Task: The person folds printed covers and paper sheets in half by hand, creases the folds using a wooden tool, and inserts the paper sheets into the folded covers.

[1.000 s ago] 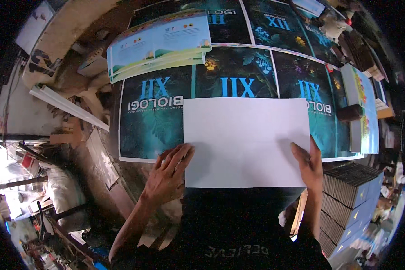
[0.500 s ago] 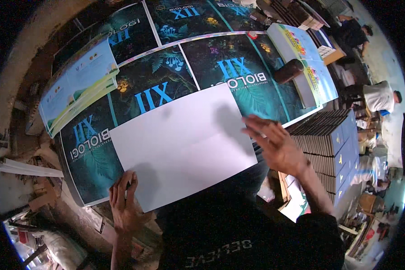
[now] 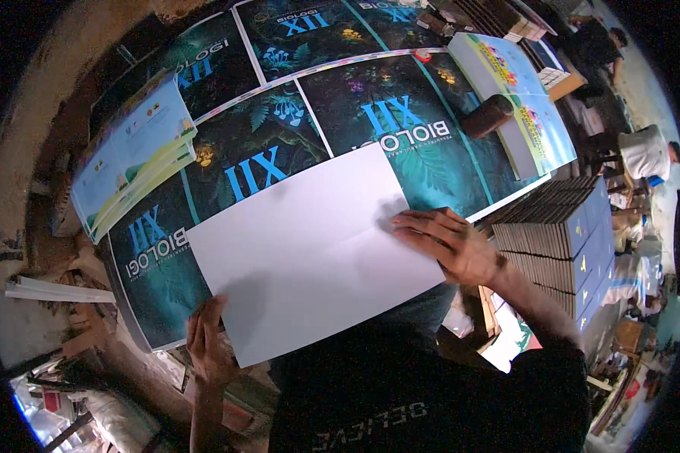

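Note:
A blank white sheet (image 3: 310,264) lies slantwise over printed dark teal cover sheets (image 3: 264,124), its near edge close to my body. A faint line runs across part of its surface. My left hand (image 3: 210,343) has its fingers bent together around the sheet's near left edge; the thumb is mostly hidden. Over the right edge, my right hand (image 3: 453,245) lies with fingers stretched onto the paper, their shadow just beside the tips.
At the left rests a stack of light blue and green covers (image 3: 140,147). A similar thick stack (image 3: 499,68) stands at the right, a dark brown cylindrical object (image 3: 487,115) against it. Bound blue books (image 3: 563,241) are piled beside my right arm. Two people (image 3: 646,155) are farther off.
My right hand has come down onto the sheet and moved slightly left, fingers closer together. My left hand stays at the left edge. The whole view has shifted a little.

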A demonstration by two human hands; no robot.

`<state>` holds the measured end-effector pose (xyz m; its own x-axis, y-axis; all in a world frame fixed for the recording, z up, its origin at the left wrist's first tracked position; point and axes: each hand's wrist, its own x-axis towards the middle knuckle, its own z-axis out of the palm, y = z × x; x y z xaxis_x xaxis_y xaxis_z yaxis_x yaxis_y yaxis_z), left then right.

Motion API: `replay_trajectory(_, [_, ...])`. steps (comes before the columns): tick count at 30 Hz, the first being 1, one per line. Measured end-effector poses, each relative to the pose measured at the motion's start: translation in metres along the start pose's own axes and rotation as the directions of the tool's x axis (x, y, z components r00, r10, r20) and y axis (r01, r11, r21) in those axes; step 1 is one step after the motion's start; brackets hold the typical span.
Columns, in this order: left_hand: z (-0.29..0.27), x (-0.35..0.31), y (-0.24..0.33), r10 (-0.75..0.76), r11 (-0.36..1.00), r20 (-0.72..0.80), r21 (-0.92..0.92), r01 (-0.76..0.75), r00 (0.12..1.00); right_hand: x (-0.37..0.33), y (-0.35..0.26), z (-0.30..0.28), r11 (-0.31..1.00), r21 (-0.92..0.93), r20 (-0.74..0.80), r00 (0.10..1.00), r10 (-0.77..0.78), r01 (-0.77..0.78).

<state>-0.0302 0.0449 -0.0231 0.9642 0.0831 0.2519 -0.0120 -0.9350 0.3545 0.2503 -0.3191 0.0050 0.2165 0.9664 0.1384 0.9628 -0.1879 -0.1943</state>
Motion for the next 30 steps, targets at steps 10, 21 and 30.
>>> replay_trajectory(10, [0.024, 0.007, -0.025, 0.013, 0.996, -0.346, -0.073, -0.041, 0.938, 0.016, 0.008, 0.023, 0.944, 0.324, -0.305, 0.936, 0.174, -0.070])
replay_trajectory(21, [-0.009, 0.049, 0.020, -0.361, 0.923, -0.183, -0.210, 0.323, 0.914, 0.041, 0.017, 0.001, 0.896, 0.425, -0.244, 0.936, 0.252, -0.131])
replay_trajectory(30, [-0.024, 0.092, 0.009, -0.359, 0.925, -0.057, -0.157, 0.347, 0.932, 0.083, 0.018, -0.020, 0.843, 0.265, -0.082, 0.860, 0.504, -0.469])
